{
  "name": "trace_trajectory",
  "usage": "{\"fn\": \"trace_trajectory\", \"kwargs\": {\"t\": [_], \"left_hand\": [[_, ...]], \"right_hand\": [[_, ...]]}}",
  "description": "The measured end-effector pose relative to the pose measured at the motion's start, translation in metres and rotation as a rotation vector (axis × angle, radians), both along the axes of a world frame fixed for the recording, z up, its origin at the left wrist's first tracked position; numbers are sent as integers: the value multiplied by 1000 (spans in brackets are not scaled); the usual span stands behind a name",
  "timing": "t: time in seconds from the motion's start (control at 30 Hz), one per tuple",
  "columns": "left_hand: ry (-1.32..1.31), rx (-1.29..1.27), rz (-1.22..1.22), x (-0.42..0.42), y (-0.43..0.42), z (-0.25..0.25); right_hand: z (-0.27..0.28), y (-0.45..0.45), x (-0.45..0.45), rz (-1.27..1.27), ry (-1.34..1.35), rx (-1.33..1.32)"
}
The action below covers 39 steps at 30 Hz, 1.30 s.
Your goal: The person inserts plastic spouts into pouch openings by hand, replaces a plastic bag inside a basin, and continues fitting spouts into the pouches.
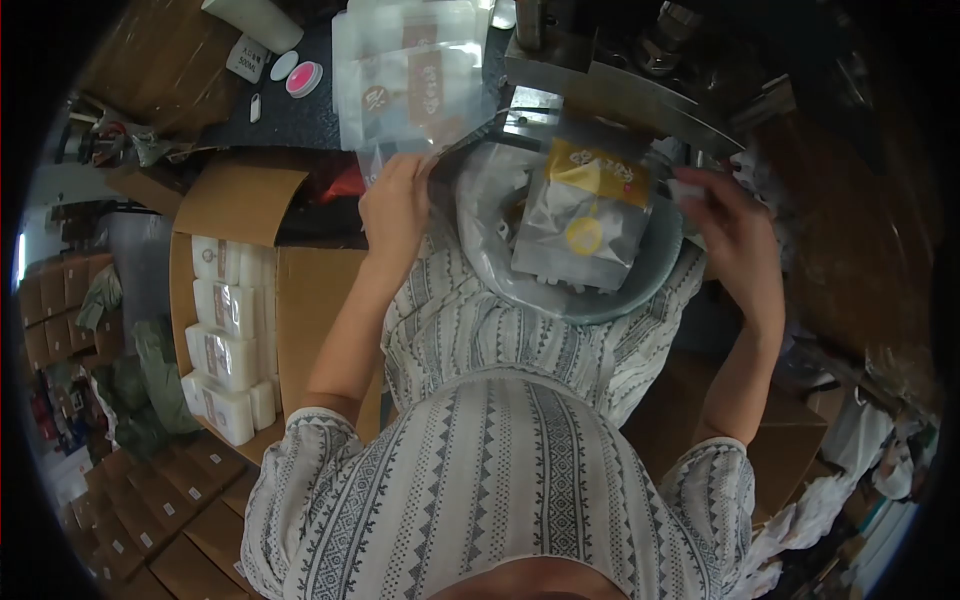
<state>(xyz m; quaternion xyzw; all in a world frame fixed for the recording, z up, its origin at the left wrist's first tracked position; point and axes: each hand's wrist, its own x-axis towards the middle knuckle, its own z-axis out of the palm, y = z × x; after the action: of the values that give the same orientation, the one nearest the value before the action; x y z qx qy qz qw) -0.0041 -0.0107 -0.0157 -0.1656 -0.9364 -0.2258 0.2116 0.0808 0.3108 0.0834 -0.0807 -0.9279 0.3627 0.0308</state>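
Observation:
My left hand has its fingers closed on the lower edge of a clear printed plastic bag, just below a stack of similar bags. My right hand is raised at the right rim of a round basin, thumb and fingers pressed together around a small whitish piece that is too blurred to make out. In the basin on my lap lies a silver and yellow printed pouch, tilted, with clear plastic beside it.
A metal machine stands behind the basin. At left an open cardboard box holds white packs. A pink round container and a white cup are on the dark table. Brown boxes are stacked at lower left.

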Motion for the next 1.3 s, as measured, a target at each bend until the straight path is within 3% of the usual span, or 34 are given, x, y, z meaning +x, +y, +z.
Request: {"fn": "trace_trajectory", "kwargs": {"t": [0.07, 0.1, 0.17, 0.3, 0.33, 0.37, 0.4, 0.43, 0.5, 0.63, 0.7, 0.77, 0.83, 0.9, 0.93, 1.0, 1.07, 1.13, 1.2, 1.3], "left_hand": [[12, 38, -35, 15, 10, 19], [27, 71, -71, 22, 15, 29], [6, 85, -107, 31, 21, 45], [-160, 155, -318, 44, 33, 50], [-160, 155, -319, 44, 37, 46], [-319, 203, -382, 43, 42, 39], [-477, 250, -445, 41, 48, 33], [-477, 252, -446, 38, 55, 29], [-1075, 548, -382, 29, 74, 23], [-1199, 691, -337, 0, 107, 25], [-1387, 1112, -265, -8, 116, 12], [-1383, 1083, -279, -7, 115, 16], [-1386, 1047, -292, -6, 108, 16], [-721, 821, -249, -21, 87, 8], [-725, 819, -247, -30, 70, 4], [407, -284, 144, -49, 41, -5], [349, -312, 48, -29, 30, -25], [287, -344, -53, -22, 18, -22], [50, -73, -68, -18, 4, -14], [-27, 26, 19, -4, 1, 5]], "right_hand": [[4, -30, -6, 232, 126, -223], [2, -41, -10, 233, 127, -225], [-3, -55, -21, 364, 381, 107], [-1, -56, -26, 489, 417, 86], [-2, -54, -25, 467, 253, -41], [-2, -51, -25, 443, 87, -168], [-6, -46, -25, 443, 87, -167], [-14, -39, -27, 354, 115, -166], [-17, -26, -25, 265, 145, -162], [-2, -3, -9, 102, 91, 145], [-4, 11, -5, 80, 25, 257], [-22, 34, -6, -170, -39, 754], [-61, 63, -9, -167, -129, 815], [-67, 72, -19, -162, -193, 882], [-65, 71, -18, -145, -181, 800], [-61, 70, -11, -135, -173, 719], [-56, 67, -5, -106, 2, 536], [-47, 61, -4, -123, 12, 493], [-30, 50, 6, -127, 3, 459], [-11, 37, 8, -287, 6, 264]]}}
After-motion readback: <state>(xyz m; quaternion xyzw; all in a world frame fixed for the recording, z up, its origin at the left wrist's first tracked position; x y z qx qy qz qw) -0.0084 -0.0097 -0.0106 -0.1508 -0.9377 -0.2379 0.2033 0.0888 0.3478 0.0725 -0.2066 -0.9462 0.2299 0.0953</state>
